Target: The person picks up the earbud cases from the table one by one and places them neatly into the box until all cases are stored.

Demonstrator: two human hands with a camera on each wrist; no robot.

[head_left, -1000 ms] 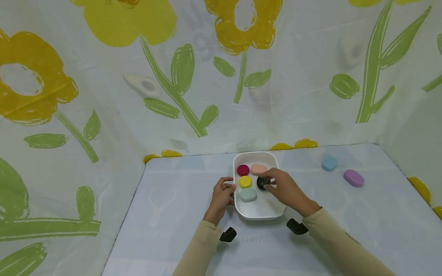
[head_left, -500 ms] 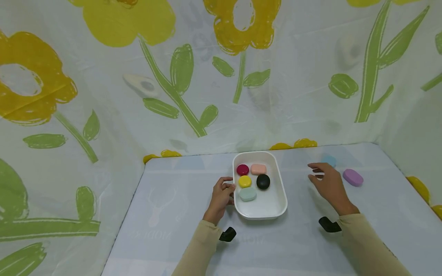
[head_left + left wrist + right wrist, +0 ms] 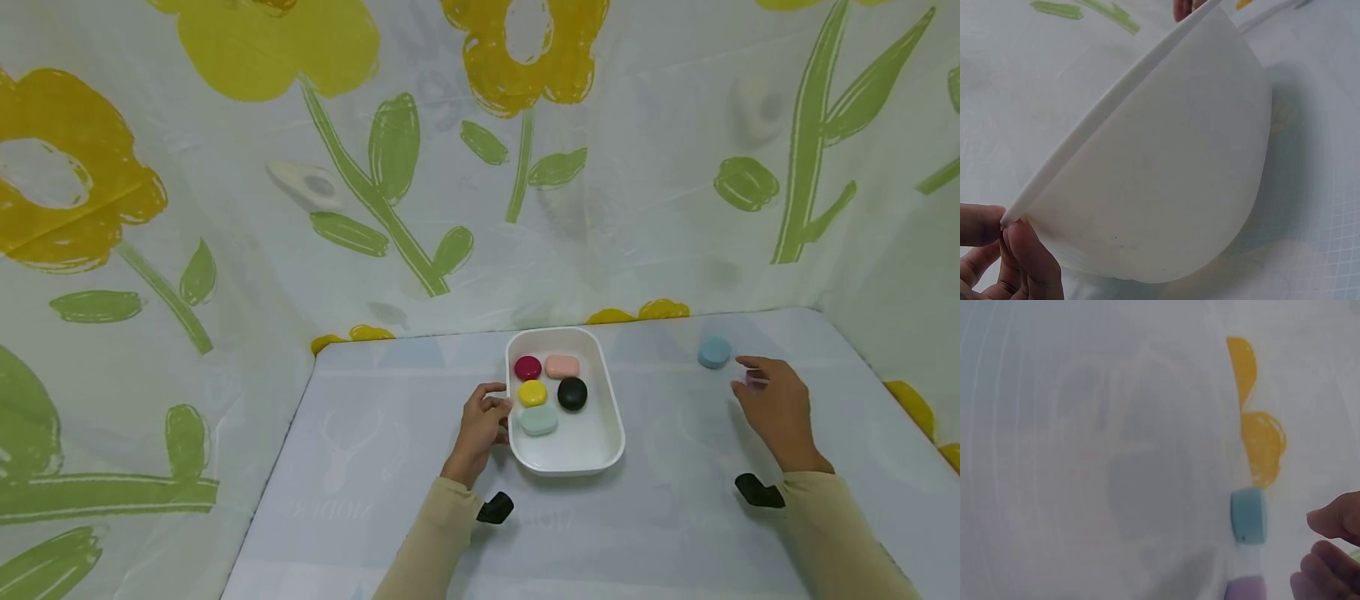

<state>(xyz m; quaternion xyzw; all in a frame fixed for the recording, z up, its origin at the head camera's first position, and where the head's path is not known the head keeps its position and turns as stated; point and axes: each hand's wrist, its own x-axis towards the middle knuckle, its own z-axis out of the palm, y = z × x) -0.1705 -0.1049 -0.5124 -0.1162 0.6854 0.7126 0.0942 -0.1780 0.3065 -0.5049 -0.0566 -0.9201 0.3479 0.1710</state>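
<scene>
My left hand (image 3: 477, 433) grips the left rim of a white tray (image 3: 603, 442); the left wrist view shows its fingers pinching the rim beside the tray's outer wall (image 3: 1166, 162). Inside lie smooth soap-like bars: red (image 3: 527, 367), pink (image 3: 562, 366), yellow (image 3: 532, 393), black (image 3: 572, 394) and pale green (image 3: 538, 420). At the right, my right hand (image 3: 780, 412) hovers with thumb and fingers apart. It mostly hides a purple oval bar (image 3: 756, 381), whose edge (image 3: 1246, 589) shows in the right wrist view. A blue round bar (image 3: 714, 352) lies just left of that hand's fingertips.
The pale table (image 3: 375, 450) meets a floral cloth wall (image 3: 645, 208) along its back edge. Further cloth rises on both sides. A black device sits at each wrist, the left one (image 3: 496, 508) close to the table.
My right hand has let go of the black bar in the tray and moved right, past the blue bar, to the purple one. The left hand and tray have stayed in place.
</scene>
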